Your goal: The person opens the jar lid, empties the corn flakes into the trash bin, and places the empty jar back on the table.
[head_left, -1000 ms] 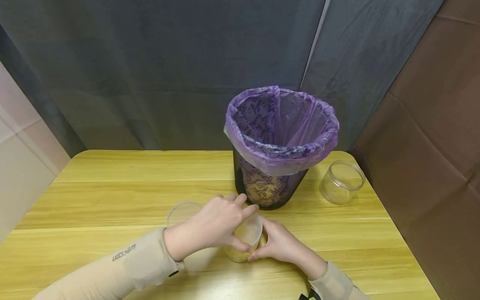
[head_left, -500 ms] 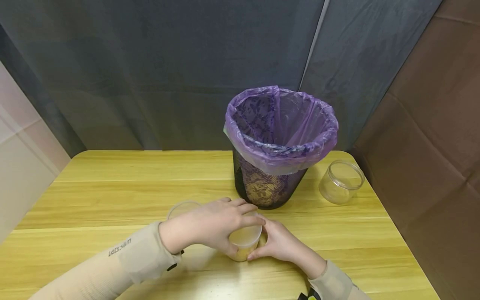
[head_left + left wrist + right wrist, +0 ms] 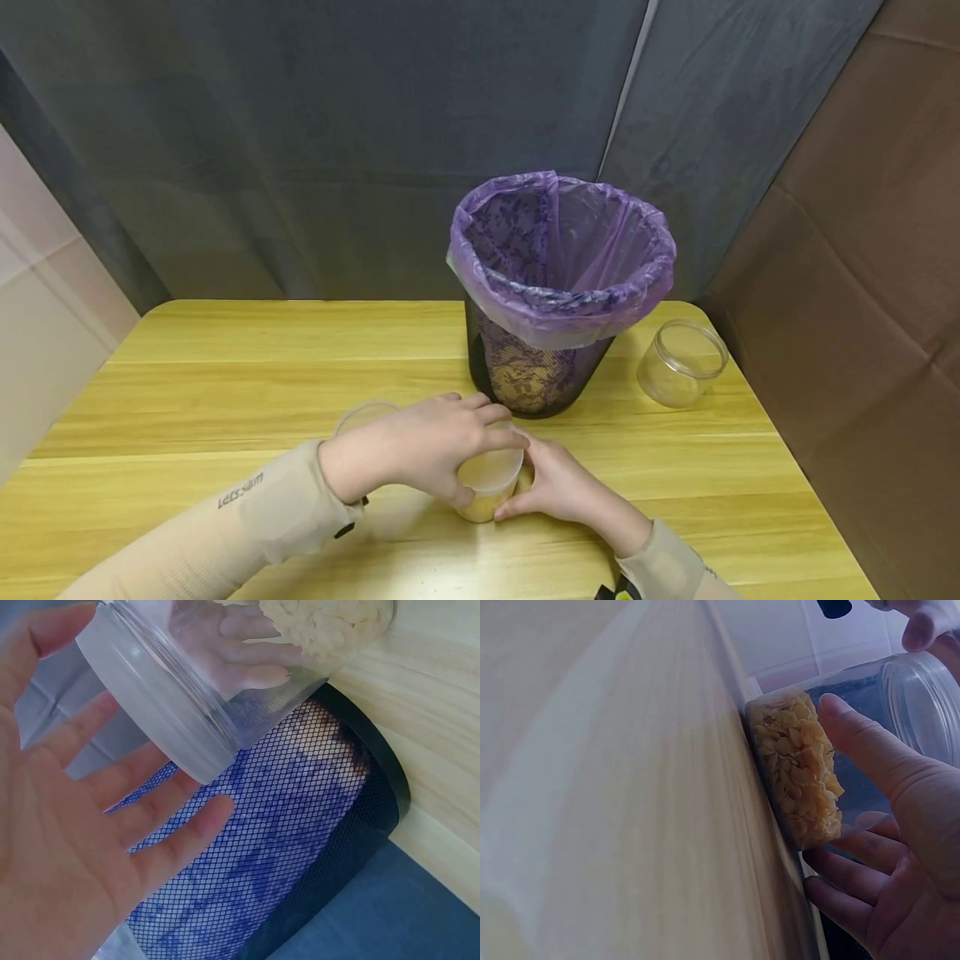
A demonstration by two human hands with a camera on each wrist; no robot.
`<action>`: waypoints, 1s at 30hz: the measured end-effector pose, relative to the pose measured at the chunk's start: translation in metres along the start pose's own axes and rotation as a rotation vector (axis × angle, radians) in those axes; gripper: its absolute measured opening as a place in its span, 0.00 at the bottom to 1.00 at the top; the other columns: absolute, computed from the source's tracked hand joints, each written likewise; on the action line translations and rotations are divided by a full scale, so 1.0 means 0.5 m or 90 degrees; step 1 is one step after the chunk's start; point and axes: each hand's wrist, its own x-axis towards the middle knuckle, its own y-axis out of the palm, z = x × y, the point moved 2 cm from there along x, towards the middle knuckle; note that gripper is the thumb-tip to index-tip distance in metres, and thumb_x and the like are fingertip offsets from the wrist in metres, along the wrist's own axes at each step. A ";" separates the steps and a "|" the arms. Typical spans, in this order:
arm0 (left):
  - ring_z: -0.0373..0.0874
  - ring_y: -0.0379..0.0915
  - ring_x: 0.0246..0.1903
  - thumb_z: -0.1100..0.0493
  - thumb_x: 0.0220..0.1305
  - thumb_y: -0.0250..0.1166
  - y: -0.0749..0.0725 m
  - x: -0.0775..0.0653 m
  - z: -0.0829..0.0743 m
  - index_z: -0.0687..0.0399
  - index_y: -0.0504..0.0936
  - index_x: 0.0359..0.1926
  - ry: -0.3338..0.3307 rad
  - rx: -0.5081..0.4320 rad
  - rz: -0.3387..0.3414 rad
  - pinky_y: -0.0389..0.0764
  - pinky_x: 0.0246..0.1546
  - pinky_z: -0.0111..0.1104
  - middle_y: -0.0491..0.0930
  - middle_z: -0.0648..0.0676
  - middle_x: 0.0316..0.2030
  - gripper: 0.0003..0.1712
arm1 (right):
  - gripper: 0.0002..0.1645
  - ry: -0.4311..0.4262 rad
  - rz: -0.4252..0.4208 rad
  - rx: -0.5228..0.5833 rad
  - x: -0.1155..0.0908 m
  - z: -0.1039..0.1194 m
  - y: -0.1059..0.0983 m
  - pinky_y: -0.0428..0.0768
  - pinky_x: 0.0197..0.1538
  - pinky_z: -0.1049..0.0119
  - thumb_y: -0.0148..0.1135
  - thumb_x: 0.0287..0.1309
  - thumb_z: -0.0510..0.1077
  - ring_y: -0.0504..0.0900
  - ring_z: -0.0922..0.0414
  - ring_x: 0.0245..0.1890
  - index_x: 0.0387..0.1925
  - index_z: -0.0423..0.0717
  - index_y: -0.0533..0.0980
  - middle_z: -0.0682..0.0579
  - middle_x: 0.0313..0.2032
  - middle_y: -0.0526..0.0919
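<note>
A clear round jar with a translucent white lid stands on the table in front of the bin. Pale yellow dried flakes fill its lower part. My left hand reaches over the top, thumb and fingers spread around the lid's rim; in the left wrist view the thumb touches that rim. Lower down, my right hand holds the jar's body from the right side, its thumb on the near wall. The left hand covers part of the lid in the head view.
A black mesh bin with a purple liner bag stands just behind the jar. Near the right table edge is another clear jar without a lid. A clear round rim shows partly behind my left wrist.
Since one second ago, my left hand has turned clockwise over the lid: fingers shifted right and nearer, thumb left. It barely moves in the last half second. The right hand stays in place.
</note>
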 end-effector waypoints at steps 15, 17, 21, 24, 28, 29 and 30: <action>0.41 0.69 0.34 0.40 0.38 0.71 0.005 -0.001 0.002 0.47 0.79 0.57 0.010 0.072 -0.105 0.75 0.28 0.32 0.76 0.48 0.38 0.40 | 0.62 0.018 0.000 -0.006 0.000 0.000 0.002 0.71 0.57 0.59 0.81 0.30 0.61 0.74 0.60 0.52 0.68 0.49 0.61 0.56 0.54 0.77; 0.41 0.68 0.31 0.39 0.38 0.71 0.006 -0.001 0.001 0.47 0.79 0.55 0.012 0.085 -0.127 0.73 0.25 0.30 0.75 0.47 0.36 0.39 | 0.62 0.016 -0.001 -0.005 0.000 0.000 0.001 0.71 0.57 0.59 0.81 0.30 0.60 0.74 0.60 0.52 0.67 0.49 0.62 0.56 0.54 0.77; 0.39 0.67 0.27 0.36 0.39 0.70 0.002 0.000 0.001 0.50 0.80 0.53 0.000 0.090 -0.182 0.71 0.21 0.28 0.76 0.48 0.32 0.39 | 0.59 0.003 -0.003 0.011 0.000 0.001 0.001 0.70 0.58 0.59 0.82 0.29 0.59 0.74 0.60 0.53 0.66 0.52 0.64 0.58 0.55 0.76; 0.39 0.69 0.27 0.34 0.40 0.69 -0.005 -0.001 0.000 0.52 0.80 0.54 -0.017 0.079 -0.204 0.73 0.23 0.28 0.77 0.49 0.33 0.41 | 0.57 -0.007 -0.003 0.026 0.001 0.000 0.001 0.69 0.60 0.59 0.82 0.29 0.58 0.73 0.60 0.55 0.65 0.55 0.65 0.59 0.55 0.76; 0.40 0.69 0.29 0.34 0.41 0.69 -0.012 -0.002 0.000 0.51 0.80 0.55 -0.035 0.071 -0.202 0.72 0.22 0.28 0.77 0.49 0.35 0.41 | 0.55 -0.007 -0.005 0.034 0.000 -0.003 0.001 0.69 0.60 0.59 0.82 0.29 0.58 0.73 0.60 0.55 0.63 0.56 0.66 0.60 0.54 0.77; 0.40 0.68 0.29 0.35 0.41 0.69 -0.013 -0.002 0.000 0.50 0.80 0.54 -0.038 0.069 -0.203 0.72 0.21 0.27 0.76 0.49 0.35 0.40 | 0.54 -0.005 -0.005 0.036 0.000 -0.003 0.002 0.69 0.60 0.59 0.82 0.29 0.58 0.73 0.60 0.55 0.62 0.56 0.67 0.60 0.53 0.77; 0.40 0.68 0.29 0.35 0.41 0.69 -0.014 -0.002 0.001 0.50 0.80 0.54 -0.042 0.065 -0.205 0.71 0.21 0.27 0.76 0.49 0.35 0.40 | 0.54 -0.005 -0.005 0.038 0.000 -0.003 0.002 0.69 0.60 0.60 0.82 0.29 0.57 0.73 0.61 0.55 0.62 0.55 0.67 0.60 0.53 0.77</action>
